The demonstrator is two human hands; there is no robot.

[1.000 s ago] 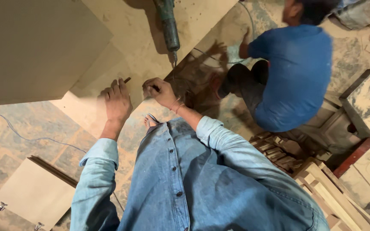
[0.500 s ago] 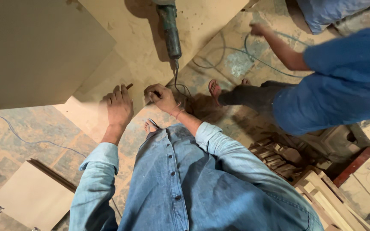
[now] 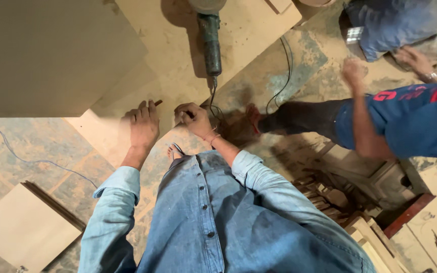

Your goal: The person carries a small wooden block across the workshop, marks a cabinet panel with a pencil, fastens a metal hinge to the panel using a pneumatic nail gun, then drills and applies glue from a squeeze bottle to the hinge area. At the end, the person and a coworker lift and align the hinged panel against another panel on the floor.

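Observation:
My left hand (image 3: 144, 126) lies flat, palm down, on the corner of a pale plywood board (image 3: 178, 76) on the floor. A small dark stub (image 3: 158, 102) sits at its fingertips. Just to the right, my right hand (image 3: 193, 119) is curled on the board's edge around a small dark object that I cannot identify. A green power tool (image 3: 211, 45) lies on the board beyond both hands, with its black cord (image 3: 284, 71) trailing past my right hand. My denim shirt fills the bottom of the view.
A person in a blue shirt (image 3: 421, 126) crouches at the right, one foot (image 3: 254, 117) close to my right hand. A large board (image 3: 46, 55) lies at upper left, a smaller panel (image 3: 21, 227) at lower left. Wood offcuts (image 3: 340, 202) are stacked at lower right.
The person in blue has shifted right and stretched an arm upward. My view has moved nearer the floor. Both my hands stay on the board's corner.

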